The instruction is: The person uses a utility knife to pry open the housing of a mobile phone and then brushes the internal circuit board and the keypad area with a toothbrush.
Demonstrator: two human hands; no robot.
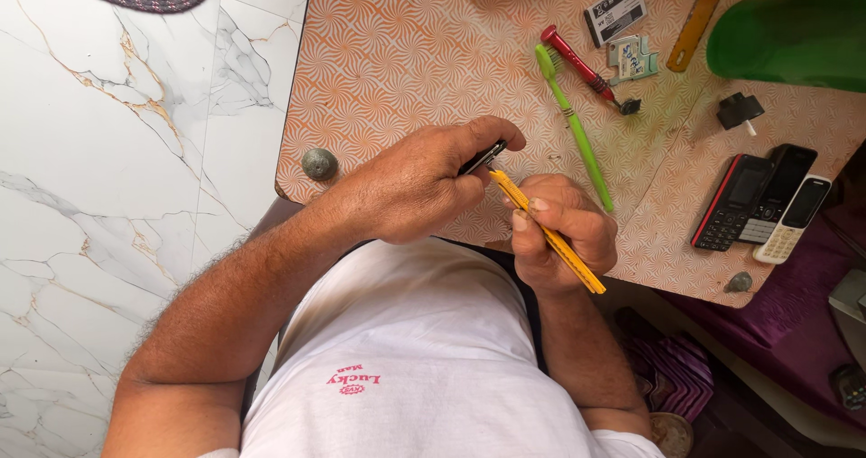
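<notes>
My left hand point(424, 183) grips a small dark flat object point(483, 157) between thumb and fingers, just above the near table edge. My right hand point(564, 232) is closed around a yellow screwdriver point(550, 234), whose tip meets the dark object. Both hands are close together, almost touching, over the orange patterned table point(406, 52). Most of the dark object is hidden inside my left fingers.
On the table lie a green toothbrush point(573, 124), a red-handled screwdriver point(582, 68), a yellow ruler point(699, 16), a small card point(615, 10), a black adapter point(740, 111) and three mobile phones point(762, 203). A green container point(794, 38) stands at the far right. Marble floor point(108, 151) lies to the left.
</notes>
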